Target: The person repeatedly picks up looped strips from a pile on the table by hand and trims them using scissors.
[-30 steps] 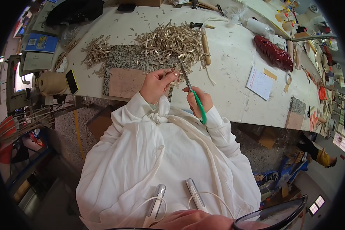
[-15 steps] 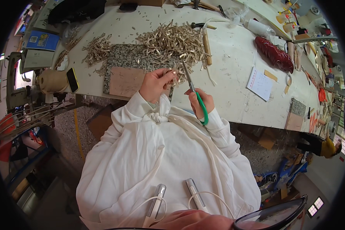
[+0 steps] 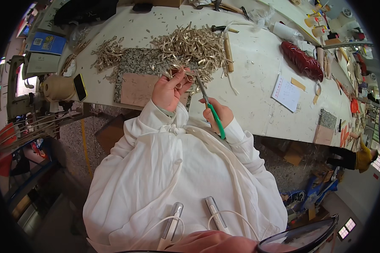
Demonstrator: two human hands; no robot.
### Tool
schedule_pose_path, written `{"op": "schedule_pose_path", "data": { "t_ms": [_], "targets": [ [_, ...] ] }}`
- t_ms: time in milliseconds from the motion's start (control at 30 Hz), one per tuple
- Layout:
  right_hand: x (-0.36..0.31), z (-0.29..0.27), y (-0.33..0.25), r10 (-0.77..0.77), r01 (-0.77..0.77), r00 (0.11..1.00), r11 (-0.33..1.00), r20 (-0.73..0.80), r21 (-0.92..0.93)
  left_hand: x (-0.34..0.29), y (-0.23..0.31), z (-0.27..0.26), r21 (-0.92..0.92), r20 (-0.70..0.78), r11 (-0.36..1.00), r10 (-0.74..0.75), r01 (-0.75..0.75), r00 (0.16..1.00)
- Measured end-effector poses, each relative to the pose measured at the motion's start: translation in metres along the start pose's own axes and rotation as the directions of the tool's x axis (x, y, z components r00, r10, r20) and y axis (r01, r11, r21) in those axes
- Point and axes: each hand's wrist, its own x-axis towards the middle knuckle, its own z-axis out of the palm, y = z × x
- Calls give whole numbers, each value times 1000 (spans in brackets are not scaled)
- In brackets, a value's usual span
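Observation:
In my left hand [image 3: 169,92] a thin metallic-beige strip [image 3: 191,73] is pinched between thumb and fingers. My right hand [image 3: 218,114] grips green-handled scissors [image 3: 214,113], whose blades point up and to the left, their tips beside the strip. Just beyond both hands lies a large heap of similar shiny strips [image 3: 188,46], and a smaller heap [image 3: 109,55] sits to its left. Beneath the left hand are a speckled stone slab [image 3: 135,61] and a pinkish-brown board [image 3: 137,87]. How far the blades are apart is hard to make out.
A wooden stick [image 3: 228,52] and a dark-handled tool [image 3: 218,28] flank the big heap. To the right are a paper sheet [image 3: 286,93] and a dark red wrapped bundle [image 3: 302,60]. A phone [image 3: 80,87] leans by a cone of thread [image 3: 57,88] at left. Another person [image 3: 365,158] is far right.
My left hand has turned and shifted slightly left, with the strip now stretched toward the blades. The scissors have moved a little left and tilted more.

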Motion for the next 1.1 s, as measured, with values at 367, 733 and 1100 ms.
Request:
{"op": "schedule_pose_path", "data": {
  "t_ms": [367,733,1100],
  "targets": [
    [4,6,-3,48,-44,998,994,-38,97,-2,-4,0,8,-44,1000,-8,9,999],
    [4,3,23,295,-226,952,859,-84,459,110,-18,-126,358,-155,929,-34,88,987],
    [10,12,43,371,-358,928,911,-30,204,154,-68,-147,970,36,-237,341,49,939]
  ]
}}
